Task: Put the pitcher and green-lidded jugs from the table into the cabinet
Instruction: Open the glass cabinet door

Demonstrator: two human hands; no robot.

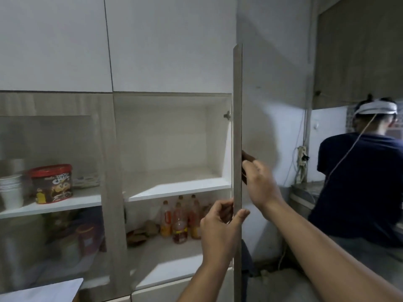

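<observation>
The cabinet's right door (237, 127) stands swung out, seen edge-on. My left hand (220, 227) pinches the door's edge low down, thumb on the outer side. Higher up, my right hand (259, 184) grips the dark handle on the door's outer face. Behind the door the upper shelf (178, 186) of the cabinet is bare and white. No pitcher or green-lidded jug shows anywhere in the view.
Several sauce bottles (181, 219) stand on the lower shelf. Behind the shut glass door on the left are a red-lidded tub (52, 184) and stacked white cups (12, 190). A person (359, 188) in a dark shirt stands at the right by a counter.
</observation>
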